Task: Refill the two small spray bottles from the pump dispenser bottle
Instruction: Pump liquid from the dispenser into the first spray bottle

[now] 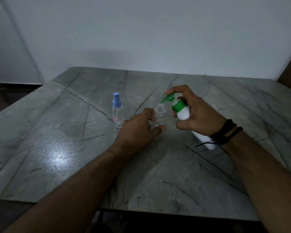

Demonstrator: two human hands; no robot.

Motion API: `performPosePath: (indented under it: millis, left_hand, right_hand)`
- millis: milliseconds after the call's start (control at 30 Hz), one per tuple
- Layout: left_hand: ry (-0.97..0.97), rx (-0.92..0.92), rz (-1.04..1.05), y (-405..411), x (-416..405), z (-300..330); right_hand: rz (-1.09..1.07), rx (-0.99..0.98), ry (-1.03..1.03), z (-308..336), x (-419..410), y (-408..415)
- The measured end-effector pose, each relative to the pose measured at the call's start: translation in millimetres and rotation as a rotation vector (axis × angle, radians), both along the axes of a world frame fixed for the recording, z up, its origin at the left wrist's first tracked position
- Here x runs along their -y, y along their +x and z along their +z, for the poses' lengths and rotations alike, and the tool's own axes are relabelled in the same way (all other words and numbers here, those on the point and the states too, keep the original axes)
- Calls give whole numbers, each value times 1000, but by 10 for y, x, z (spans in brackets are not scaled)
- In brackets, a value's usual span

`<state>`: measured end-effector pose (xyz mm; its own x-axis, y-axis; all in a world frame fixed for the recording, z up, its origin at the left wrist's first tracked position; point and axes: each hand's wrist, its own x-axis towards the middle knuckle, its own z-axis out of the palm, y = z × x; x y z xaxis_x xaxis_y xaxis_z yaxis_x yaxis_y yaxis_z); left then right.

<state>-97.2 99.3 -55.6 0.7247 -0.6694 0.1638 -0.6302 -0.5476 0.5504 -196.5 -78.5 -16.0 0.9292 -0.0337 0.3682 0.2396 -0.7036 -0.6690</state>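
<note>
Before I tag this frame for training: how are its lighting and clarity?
Head view: dim overall; a bright glare patch on the table at left; wide-angle bending at the edges; the open clear bottle is faint against the stone; the left hand and pump bottle read sharply.

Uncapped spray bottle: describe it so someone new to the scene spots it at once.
On the grey marble table, look at the middle, between the two hands. The small clear bottle stands upright there, gripped by the left hand, under the green nozzle of the tilted white pump bottle. Unlike its neighbour to the left, the blue-capped spray bottle, its neck is open.
</note>
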Motion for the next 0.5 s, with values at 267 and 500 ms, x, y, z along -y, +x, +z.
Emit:
performPosePath:
  millis: [267,500]
  left_hand:
    - [-14,-4,2,-12,-15,8]
    - [-17,9,4,-11,-5,5]
  right_hand:
    - [6,-7,8,2,-3,4]
    - [9,-3,13,5,5,-1]
